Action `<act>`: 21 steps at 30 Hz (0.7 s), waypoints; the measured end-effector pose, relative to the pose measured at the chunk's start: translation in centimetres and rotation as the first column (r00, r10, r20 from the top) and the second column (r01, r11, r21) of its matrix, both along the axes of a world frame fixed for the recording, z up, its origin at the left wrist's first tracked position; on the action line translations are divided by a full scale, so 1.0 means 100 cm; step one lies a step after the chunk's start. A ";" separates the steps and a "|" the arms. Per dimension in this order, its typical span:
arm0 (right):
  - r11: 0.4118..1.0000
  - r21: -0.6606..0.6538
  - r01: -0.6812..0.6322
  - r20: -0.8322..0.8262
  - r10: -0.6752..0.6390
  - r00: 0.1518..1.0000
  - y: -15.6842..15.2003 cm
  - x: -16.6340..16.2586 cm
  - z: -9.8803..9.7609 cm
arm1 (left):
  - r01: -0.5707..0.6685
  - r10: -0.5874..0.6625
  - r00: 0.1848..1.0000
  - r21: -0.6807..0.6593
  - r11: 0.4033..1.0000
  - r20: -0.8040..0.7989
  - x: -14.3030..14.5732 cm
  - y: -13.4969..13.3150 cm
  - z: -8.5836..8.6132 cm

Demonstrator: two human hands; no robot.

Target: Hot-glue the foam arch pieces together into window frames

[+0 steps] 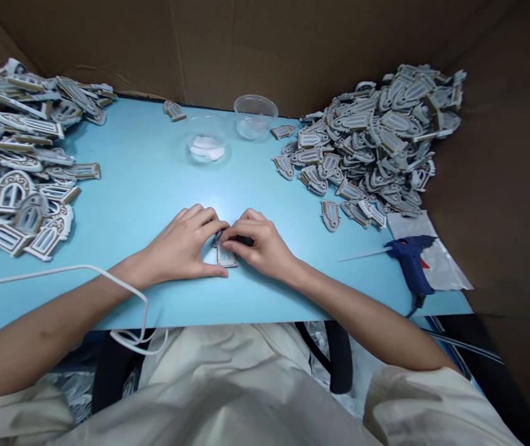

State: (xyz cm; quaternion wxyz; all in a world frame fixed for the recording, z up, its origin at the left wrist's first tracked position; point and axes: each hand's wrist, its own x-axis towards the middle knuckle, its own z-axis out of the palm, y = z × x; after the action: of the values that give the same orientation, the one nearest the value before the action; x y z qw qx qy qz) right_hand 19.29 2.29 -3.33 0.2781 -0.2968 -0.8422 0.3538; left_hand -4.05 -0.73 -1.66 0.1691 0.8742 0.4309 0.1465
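Note:
Both my hands meet at the middle of the light blue table [144,186], near its front edge. My left hand [183,244] and my right hand [260,243] press with curled fingers on one small arched window-shaped piece [225,256], grey with a wooden back. The piece lies flat on the table, mostly hidden under my fingertips. Only its lower end shows between the two thumbs.
A big heap of the same arched pieces [371,136] lies at the right, another heap [13,155] at the left. Two clear plastic cups [206,145] [255,114] stand at the back. A blue glue gun [411,260] rests on a plastic bag [441,260] at the right. A white cable [106,279] crosses the front left. Cardboard walls surround the table.

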 end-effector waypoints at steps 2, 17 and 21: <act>1.000 0.013 -0.022 0.021 0.022 1.000 -0.001 -0.001 -0.002 | -0.004 0.004 1.000 -0.004 1.000 0.001 0.000 0.000 0.000; 0.903 0.322 -0.285 0.424 0.132 0.896 0.018 0.064 0.038 | 0.014 -0.021 0.996 0.077 0.997 0.088 -0.002 0.003 -0.005; 0.898 0.332 -0.289 0.446 0.121 0.887 0.015 0.060 0.034 | 0.168 -0.174 0.980 0.063 0.984 0.094 0.001 0.004 -0.008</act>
State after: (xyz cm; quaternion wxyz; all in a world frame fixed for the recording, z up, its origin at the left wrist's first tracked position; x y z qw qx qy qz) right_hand 25.32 3.83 0.03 0.1067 -0.2112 -0.9620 0.1362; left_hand -3.93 -0.29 -2.42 0.1779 0.9040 0.3411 0.1864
